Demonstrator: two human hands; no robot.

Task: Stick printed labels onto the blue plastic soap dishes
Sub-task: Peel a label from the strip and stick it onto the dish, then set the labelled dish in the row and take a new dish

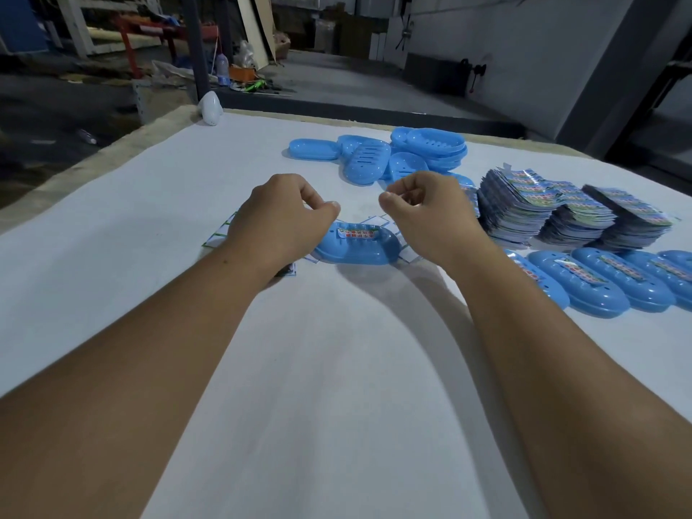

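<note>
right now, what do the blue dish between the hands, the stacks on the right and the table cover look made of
Soap dish: blue moulded plastic, smooth with a slight gloss; highlights on its rim.
Label stacks: thin printed sheets, likely glossy paper or film; shiny tops, fine layered edges.
Table cover: white matte sheet, probably cloth or paper; no glare, soft creases.

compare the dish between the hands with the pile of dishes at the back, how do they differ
The dish between the hands carries a printed label; the back pile shows none. The near dish lies alone on label sheets; the pile's dishes are heaped, some overlapping or stacked. Both are blue plastic ovals.
</note>
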